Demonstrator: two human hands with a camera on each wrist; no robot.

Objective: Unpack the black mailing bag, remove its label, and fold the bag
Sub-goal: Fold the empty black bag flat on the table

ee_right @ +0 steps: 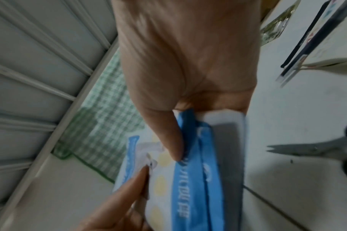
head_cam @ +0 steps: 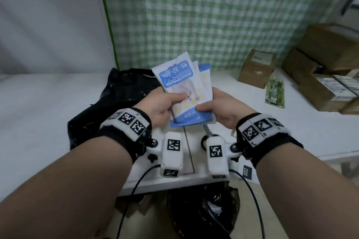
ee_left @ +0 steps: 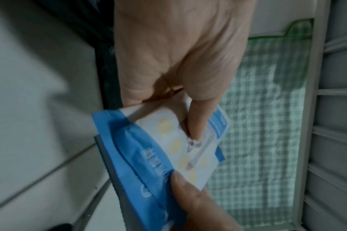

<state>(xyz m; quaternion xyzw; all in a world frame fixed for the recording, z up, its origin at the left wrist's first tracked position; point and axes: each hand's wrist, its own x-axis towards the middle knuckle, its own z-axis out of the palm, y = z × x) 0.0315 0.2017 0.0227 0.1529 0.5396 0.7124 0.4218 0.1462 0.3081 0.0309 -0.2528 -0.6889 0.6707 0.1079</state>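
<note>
Both hands hold a small stack of blue-and-white packets above the white table. My left hand pinches the stack's left side, thumb on top. My right hand pinches the lower right corner, thumb on the blue band. The black mailing bag lies crumpled on the table behind and left of my left hand. In the left wrist view the packets sit under my left thumb. The right wrist view shows the packets held under my right thumb. No label is visible on the bag.
Scissors lie on the table right of the packets, partly hidden under my hands in the head view. Cardboard boxes and a green packet sit at the right. A green checked cloth hangs behind. A black bag sits below the table edge.
</note>
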